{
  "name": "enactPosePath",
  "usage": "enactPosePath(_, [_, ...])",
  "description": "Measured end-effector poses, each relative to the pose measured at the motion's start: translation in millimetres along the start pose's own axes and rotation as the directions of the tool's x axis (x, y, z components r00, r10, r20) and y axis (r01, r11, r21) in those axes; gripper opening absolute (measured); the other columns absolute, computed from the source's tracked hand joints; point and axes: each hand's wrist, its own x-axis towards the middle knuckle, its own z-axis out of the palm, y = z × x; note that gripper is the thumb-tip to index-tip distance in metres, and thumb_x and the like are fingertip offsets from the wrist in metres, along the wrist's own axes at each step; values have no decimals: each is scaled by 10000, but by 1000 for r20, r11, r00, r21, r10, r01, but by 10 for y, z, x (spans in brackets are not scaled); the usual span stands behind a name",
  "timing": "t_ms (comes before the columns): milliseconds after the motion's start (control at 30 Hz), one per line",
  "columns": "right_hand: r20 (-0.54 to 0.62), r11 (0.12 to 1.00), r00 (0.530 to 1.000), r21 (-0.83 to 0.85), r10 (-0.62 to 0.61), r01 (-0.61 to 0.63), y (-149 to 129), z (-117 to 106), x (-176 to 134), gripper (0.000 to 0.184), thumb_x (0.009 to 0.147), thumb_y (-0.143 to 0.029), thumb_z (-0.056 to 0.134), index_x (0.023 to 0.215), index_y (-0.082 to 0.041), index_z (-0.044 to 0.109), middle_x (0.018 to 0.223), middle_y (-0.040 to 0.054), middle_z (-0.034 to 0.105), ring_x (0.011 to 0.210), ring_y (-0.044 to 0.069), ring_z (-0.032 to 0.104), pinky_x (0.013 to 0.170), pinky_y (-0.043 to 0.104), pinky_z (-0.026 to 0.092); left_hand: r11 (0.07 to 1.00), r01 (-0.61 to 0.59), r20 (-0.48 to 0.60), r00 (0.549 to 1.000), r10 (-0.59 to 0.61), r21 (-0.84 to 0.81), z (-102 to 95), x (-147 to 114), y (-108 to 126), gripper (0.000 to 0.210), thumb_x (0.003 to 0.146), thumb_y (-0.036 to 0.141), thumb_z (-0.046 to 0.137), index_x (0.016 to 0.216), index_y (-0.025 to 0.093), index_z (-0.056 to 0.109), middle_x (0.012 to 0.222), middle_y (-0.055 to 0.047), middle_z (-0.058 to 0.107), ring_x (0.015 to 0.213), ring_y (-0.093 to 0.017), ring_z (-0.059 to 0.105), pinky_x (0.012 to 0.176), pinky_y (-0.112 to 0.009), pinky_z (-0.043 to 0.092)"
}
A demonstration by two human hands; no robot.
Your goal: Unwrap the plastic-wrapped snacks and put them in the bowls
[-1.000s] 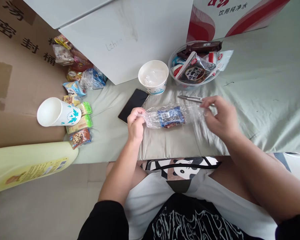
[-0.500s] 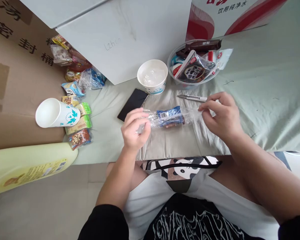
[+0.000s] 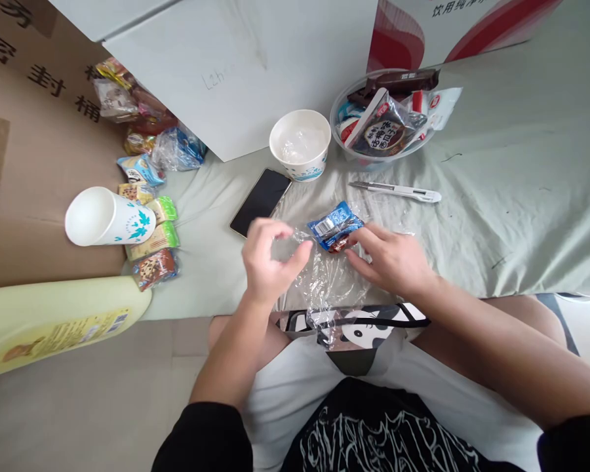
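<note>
Clear plastic film (image 3: 324,288) lies loose, not closed around the blue snack packet (image 3: 332,224), draping over the front edge of the cloth-covered table (image 3: 191,288). Left hand (image 3: 274,259): fingers apart, empty; right hand (image 3: 396,262): at the packet, grip unclear.

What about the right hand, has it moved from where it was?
Yes. Judged against the knife, the right hand moved left and down in the picture, to the blue packet.
</note>
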Motion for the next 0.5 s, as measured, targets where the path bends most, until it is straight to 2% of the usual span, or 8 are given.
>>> enactPosePath(33, [-31, 999, 999, -15, 29, -30, -8, 8, 11, 244, 984, -365, 517, 1036, -216, 703, 967, 96, 725, 711, 194, 615, 490, 309, 309, 997, -13, -20, 1000, 15, 80, 28, 24, -65, 469, 714, 487, 899, 1058, 241, 697, 1099, -90, 686, 1076, -265, 665, 963, -424, 577])
enactPosePath(100, [-60, 999, 997, -29, 39, -40, -8, 21, 35, 280, 945, -373, 593, 1167, -225, 681, 1127, 137, 694, 909, 259, 645, 533, 312, 405, 982, 8, 121, 992, -32, 190, 61, 57, -168, 675, 600, 513, 956, 1156, 235, 692, 1388, -143, 572, 1353, -366, 530, 1141, -536, 475])
enactPosePath(167, [-52, 999, 998, -39, 30, -32, 8, 43, 51, 416, 902, -342, 655, 1302, -231, 623, 1259, 164, 656, 1062, 321, 626, 619, 354, 501, 964, 58, 222, 968, -118, 261, 64, 64, -223, 469, 668, 405, 924, 1054, 231, 721, 1494, -137, 502, 1451, -392, 441, 1207, -582, 397])
enactPosePath(233, [-34, 998, 999, -43, 40, -42, 27, 74, 59, 522, 885, -329, 676, 1386, -232, 563, 1319, 171, 640, 1117, 350, 614, 694, 405, 554, 954, 111, 226, 958, -177, 278, 51, 62, -231, 176, 747, 273, 834, 857, 220, 707, 1501, -118, 516, 1468, -378, 431, 1224, -598, 361])
enactPosePath(300, [-26, 998, 998, -22, 54, -54, 38, 101, 63, 571, 889, -368, 677, 1425, -243, 528, 1329, 165, 648, 1109, 353, 631, 735, 436, 581, 966, 191, 261, 937, -232, 174, 47, 69, -200, 141, 772, 240, 762, 727, 215, 631, 1457, -115, 583, 1420, -360, 497, 1185, -594, 401])
enactPosePath(367, [-32, 998, 998, 26, 56, -55, 37, 117, 68, 588, 889, -425, 678, 1430, -257, 523, 1336, 157, 652, 1102, 353, 656, 783, 463, 600, 937, 345, 382, 874, -301, -50, 69, 90, -146, 208, 797, 282, 707, 675, 215, 553, 1407, -125, 655, 1309, -341, 603, 1073, -559, 503])
enactPosePath(433, [-33, 994, 997, 91, 63, -60, 29, 124, 74, 601, 878, -450, 682, 1426, -259, 528, 1352, 156, 648, 1109, 358, 679, 819, 487, 612, 789, 536, 501, 793, -347, -300, 113, 120, -86, 281, 812, 333, 683, 648, 213, 489, 1381, -136, 697, 1184, -321, 684, 947, -501, 570])
enactPosePath(500, [-26, 982, 994, 159, 104, -99, 24, 127, 80, 617, 866, -446, 684, 1431, -255, 527, 1380, 162, 636, 1107, 363, 699, 802, 494, 623, 568, 664, 562, 735, -379, -487, 161, 156, -36, 332, 786, 355, 701, 632, 208, 446, 1362, -126, 720, 1103, -298, 723, 894, -466, 591])
